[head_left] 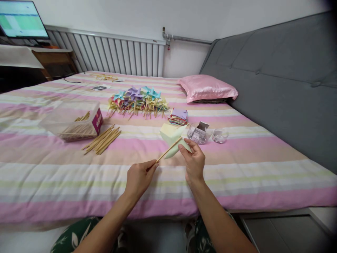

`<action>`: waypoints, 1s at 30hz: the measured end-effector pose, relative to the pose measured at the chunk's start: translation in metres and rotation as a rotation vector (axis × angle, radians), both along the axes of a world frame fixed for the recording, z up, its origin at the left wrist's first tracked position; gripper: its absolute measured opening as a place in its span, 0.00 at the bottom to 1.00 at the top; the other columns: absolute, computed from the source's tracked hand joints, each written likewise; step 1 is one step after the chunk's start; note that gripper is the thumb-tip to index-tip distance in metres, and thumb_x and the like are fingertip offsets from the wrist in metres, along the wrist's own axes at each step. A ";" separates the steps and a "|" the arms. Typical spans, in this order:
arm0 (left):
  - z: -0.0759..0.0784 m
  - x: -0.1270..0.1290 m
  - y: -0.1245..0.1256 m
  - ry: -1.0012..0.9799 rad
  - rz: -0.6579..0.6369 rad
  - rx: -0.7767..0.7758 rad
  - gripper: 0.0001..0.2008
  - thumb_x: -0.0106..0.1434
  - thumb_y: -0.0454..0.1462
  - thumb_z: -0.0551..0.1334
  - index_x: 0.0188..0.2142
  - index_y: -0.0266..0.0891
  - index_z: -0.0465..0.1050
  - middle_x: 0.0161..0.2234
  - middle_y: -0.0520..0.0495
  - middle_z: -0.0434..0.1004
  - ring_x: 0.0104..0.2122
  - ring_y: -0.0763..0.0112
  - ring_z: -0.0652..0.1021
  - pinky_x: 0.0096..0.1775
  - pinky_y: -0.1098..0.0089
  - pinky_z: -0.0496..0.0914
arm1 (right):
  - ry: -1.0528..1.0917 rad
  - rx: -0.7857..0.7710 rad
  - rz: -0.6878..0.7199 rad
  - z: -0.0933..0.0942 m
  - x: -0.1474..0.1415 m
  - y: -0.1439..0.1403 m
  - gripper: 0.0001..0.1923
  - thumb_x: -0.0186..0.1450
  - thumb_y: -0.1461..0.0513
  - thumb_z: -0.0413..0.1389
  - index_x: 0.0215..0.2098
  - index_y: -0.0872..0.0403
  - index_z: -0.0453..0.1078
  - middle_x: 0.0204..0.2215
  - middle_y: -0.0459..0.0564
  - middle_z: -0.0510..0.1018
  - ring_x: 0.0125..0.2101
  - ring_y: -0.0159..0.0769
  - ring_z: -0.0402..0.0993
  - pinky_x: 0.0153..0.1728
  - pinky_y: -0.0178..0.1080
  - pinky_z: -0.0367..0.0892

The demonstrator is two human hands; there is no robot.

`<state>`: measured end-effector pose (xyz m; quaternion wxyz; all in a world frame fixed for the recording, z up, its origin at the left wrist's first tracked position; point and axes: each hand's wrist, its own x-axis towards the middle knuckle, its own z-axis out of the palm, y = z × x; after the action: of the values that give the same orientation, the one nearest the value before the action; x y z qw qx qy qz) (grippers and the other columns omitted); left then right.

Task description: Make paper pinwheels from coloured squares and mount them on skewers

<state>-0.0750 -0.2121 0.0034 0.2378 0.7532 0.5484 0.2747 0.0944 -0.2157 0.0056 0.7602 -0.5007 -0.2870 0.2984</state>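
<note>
Loose sticks (102, 140) remain unused at left; finished pinwheels (138, 100) are piled behind. A stick (168, 150) is pinched by the left hand (139, 178); a folded pale-yellow pinwheel (172, 138) above the bed (237, 175) is gripped by the right hand (194, 162), with paper squares (179, 116) left.

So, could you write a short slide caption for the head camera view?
Left hand holds a wooden stick against a pale yellow paper pinwheel pinched by the right hand.

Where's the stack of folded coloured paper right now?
In the head view, the paper stack lies on the bed, right of centre, behind the pale pinwheel and left of the pink pillow.
</note>
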 end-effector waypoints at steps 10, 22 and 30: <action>0.001 0.000 0.000 -0.027 -0.006 -0.018 0.13 0.59 0.45 0.57 0.34 0.46 0.79 0.25 0.47 0.80 0.31 0.61 0.79 0.30 0.71 0.65 | 0.103 -0.017 0.052 0.003 0.000 0.000 0.30 0.46 0.61 0.65 0.47 0.54 0.66 0.36 0.49 0.77 0.31 0.33 0.74 0.36 0.38 0.68; 0.000 0.003 -0.003 -0.045 -0.033 -0.050 0.14 0.59 0.44 0.57 0.36 0.45 0.79 0.26 0.47 0.81 0.31 0.62 0.79 0.31 0.72 0.66 | 0.132 -0.056 0.109 0.001 -0.005 -0.002 0.33 0.47 0.59 0.65 0.50 0.54 0.62 0.30 0.48 0.79 0.32 0.37 0.76 0.36 0.40 0.68; -0.001 0.003 -0.003 -0.053 -0.046 -0.039 0.14 0.59 0.44 0.57 0.37 0.44 0.79 0.27 0.46 0.81 0.30 0.62 0.79 0.30 0.71 0.66 | 0.222 -0.060 0.159 -0.001 -0.011 -0.001 0.29 0.45 0.62 0.67 0.44 0.55 0.64 0.29 0.47 0.80 0.31 0.35 0.75 0.38 0.39 0.67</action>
<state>-0.0719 -0.2147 0.0023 0.2732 0.7534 0.5296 0.2780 0.0830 -0.2165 0.0047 0.7461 -0.4627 -0.2308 0.4196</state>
